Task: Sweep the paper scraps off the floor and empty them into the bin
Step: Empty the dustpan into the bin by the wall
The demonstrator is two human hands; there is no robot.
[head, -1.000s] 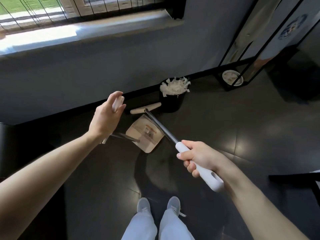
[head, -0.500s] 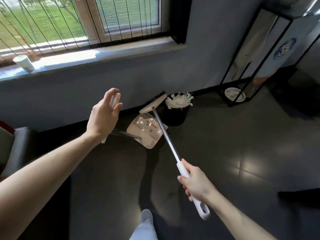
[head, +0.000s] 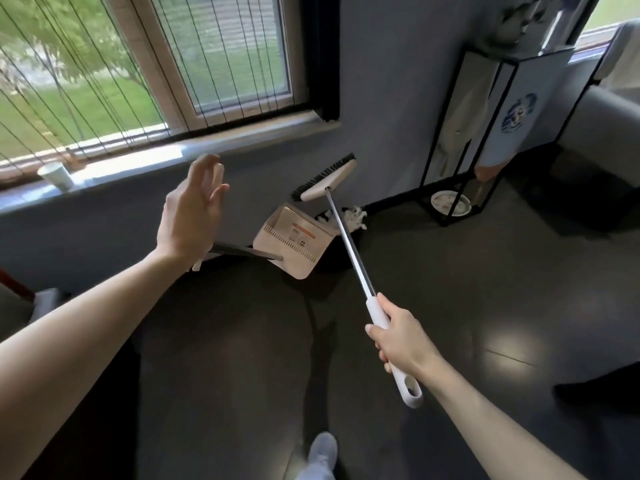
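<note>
A grey shoe stands on the dark glossy floor. The right hand is wrapped round the white grip of the broom, whose head is raised against the wall. The left hand has its fingers spread nearly straight, with the dustpan handle behind the palm; I can't tell the grip. The pan tilts over the black bin holding paper scraps. Its orange label and the blue emblem farther off are unreadable.

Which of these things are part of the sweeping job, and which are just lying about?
For the job: broom, held by the right hand; dustpan; black bin; paper scraps in it.
Lying about: paper cup on the windowsill; black metal stand; round dish at its foot.
</note>
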